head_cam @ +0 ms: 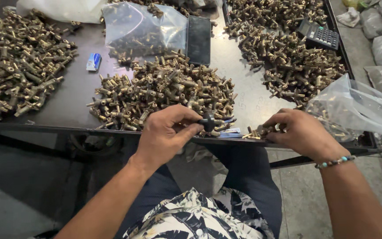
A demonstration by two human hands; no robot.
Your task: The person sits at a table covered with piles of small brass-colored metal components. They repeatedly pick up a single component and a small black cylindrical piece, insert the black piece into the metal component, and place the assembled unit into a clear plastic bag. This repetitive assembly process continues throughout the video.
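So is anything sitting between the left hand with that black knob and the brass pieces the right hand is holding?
Nothing solid blocks it. The left hand holds the black knob at the table edge; the right hand grips small brass fittings. Between them lie only a small blue-and-white packet, flat on the table, and the edge of the middle brass pile.

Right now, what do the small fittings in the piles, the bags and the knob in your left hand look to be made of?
The fittings look like brass: dull yellow-brown metal with bright glints. The bags look like thin clear plastic, creased and shiny. The knob in the left hand is matte black, probably plastic or rubber. The right hand holds a few more fittings.
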